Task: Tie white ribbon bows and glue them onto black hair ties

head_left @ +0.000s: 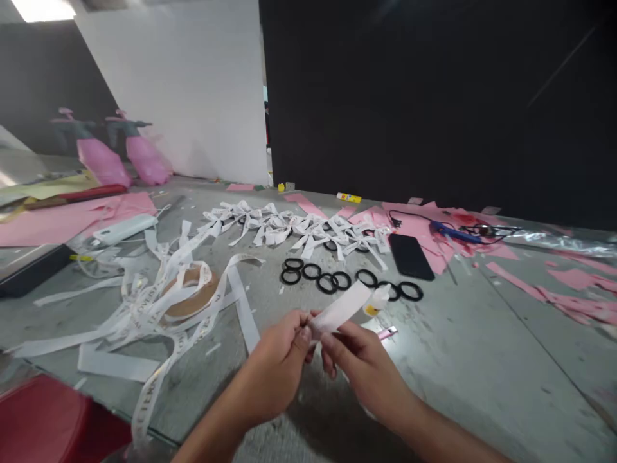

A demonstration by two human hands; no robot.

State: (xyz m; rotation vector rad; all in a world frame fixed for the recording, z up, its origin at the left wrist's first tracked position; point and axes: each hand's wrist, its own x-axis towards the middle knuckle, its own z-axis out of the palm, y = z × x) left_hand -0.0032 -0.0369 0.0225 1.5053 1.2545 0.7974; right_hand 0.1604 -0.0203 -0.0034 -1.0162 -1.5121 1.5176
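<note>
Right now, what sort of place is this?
Probably a craft workspace: the left hand and right hand pinch a white ribbon strip, with ribbon bows, black rings and pink paper scraps beyond.

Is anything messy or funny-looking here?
Yes. The white ribbon lies in a loose tangle around its spool at the left, and pink paper scraps are scattered at the right. The black rings and bows sit in tidy rows. The left hand and right hand pinch a ribbon strip.

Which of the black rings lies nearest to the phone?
The ring at the right end of the row. It lies just in front of the phone, while all the other rings lie further left.
</note>
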